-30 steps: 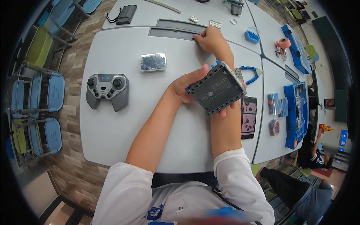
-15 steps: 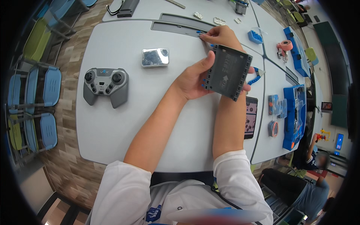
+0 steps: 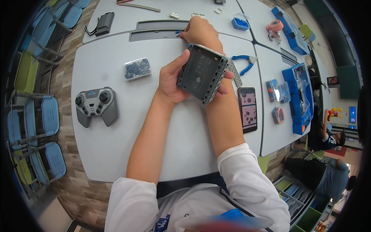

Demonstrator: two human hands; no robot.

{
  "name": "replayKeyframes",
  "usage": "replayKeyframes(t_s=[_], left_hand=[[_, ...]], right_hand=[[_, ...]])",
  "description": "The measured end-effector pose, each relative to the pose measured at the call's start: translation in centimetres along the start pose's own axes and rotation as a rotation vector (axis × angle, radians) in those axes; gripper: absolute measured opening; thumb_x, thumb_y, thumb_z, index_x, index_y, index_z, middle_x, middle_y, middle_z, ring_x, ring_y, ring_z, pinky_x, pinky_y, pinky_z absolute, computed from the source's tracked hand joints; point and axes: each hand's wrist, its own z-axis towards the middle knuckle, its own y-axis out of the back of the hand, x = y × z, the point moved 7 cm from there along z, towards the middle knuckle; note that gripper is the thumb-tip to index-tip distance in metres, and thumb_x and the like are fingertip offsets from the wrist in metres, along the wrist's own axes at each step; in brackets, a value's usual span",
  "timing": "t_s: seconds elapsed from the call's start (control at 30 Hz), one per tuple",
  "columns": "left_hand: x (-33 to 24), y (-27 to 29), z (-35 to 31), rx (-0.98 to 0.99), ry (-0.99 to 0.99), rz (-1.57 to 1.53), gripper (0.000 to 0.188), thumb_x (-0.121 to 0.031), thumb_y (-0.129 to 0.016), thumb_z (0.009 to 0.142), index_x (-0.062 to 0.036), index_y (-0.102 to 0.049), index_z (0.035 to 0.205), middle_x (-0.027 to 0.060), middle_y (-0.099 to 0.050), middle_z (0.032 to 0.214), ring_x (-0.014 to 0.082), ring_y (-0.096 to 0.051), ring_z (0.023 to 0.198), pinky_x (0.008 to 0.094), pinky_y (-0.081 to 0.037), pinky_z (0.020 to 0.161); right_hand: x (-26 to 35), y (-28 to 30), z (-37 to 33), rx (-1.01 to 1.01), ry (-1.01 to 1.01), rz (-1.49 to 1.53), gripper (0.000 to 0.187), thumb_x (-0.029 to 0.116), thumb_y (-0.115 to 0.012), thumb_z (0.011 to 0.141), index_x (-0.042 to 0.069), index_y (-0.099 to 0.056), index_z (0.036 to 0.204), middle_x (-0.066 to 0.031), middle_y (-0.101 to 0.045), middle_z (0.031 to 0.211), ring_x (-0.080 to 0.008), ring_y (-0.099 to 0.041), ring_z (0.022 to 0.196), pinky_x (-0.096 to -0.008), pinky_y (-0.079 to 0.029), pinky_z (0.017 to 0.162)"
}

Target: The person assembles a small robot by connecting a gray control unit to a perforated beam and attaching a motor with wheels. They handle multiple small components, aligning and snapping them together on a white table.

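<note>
My left hand (image 3: 170,83) grips a dark grey rectangular electronic module (image 3: 203,72) with slotted edges, held tilted above the table. Its thumb lies on the near left side and its fingertips show past the right edge. One small blue bit sticks out at the module's upper left corner. Beyond it, my right hand (image 3: 201,31) reaches to the grey recessed tray (image 3: 154,36) in the tabletop. Its fingers are pinched at small blue connector pins (image 3: 177,32); the grip is partly hidden. The right forearm passes behind the module.
A grey game controller (image 3: 97,104) and a clear box of dark parts (image 3: 136,69) lie to the left. On the right are blue-handled pliers (image 3: 244,63), a grey perforated strip (image 3: 235,74), a phone (image 3: 247,110) and blue cases (image 3: 299,98). A tub of blue pins (image 3: 240,24) stands farther back.
The view has shifted, so the table things sit farther left. The module is tilted a little more in my left hand. My right hand stays at the tray, fingers pinched.
</note>
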Motion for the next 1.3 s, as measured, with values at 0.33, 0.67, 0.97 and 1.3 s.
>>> replayKeyframes(t_s=[0.33,0.67,0.97,1.3], left_hand=[[-1.0,0.4,-0.3,0.009,-0.076,-0.054,0.090,-0.067,-0.039,0.107,0.0055,-0.039,0.161,0.0411,-0.058,0.140,0.0536,-0.074,0.107,0.0579,-0.063,0.091],[-3.0,1.7,0.1,-0.164,-0.334,-0.040,0.076,-0.065,-0.037,0.111,-0.0019,-0.051,0.151,0.0211,-0.065,0.136,0.0385,-0.071,0.120,0.0526,-0.062,0.103],[-4.0,4.1,-0.7,-0.621,-0.480,0.418,0.053,-0.053,-0.035,0.117,-0.0143,-0.046,0.153,0.0053,-0.063,0.141,0.0140,-0.066,0.124,0.0362,-0.061,0.100],[-3.5,3.9,-0.6,-0.645,-0.446,0.536,0.053,-0.047,-0.035,0.118,-0.0125,-0.045,0.157,0.0064,-0.063,0.140,0.0142,-0.066,0.122,0.0344,-0.060,0.099]], right_hand=[[0.3,-0.1,-1.5,0.043,0.066,-0.093,0.029,0.031,-0.079,0.094,0.002,-0.077,0.092,-0.0217,-0.078,0.094,-0.0358,-0.078,0.089,-0.0440,-0.059,0.077],[-0.7,4.3,-1.1,-0.114,0.224,0.354,0.029,0.023,-0.070,0.101,-0.006,-0.073,0.101,-0.0177,-0.076,0.084,-0.0286,-0.078,0.084,-0.0391,-0.059,0.075],[-1.5,8.1,-4.8,0.003,0.390,0.752,0.024,0.013,-0.078,0.098,-0.006,-0.074,0.112,-0.0113,-0.079,0.100,-0.0173,-0.078,0.091,-0.0292,-0.062,0.088],[-1.1,8.5,-5.1,-0.027,0.461,0.730,0.025,0.014,-0.080,0.097,-0.005,-0.078,0.112,-0.0104,-0.079,0.099,-0.0158,-0.077,0.092,-0.0291,-0.062,0.089]])
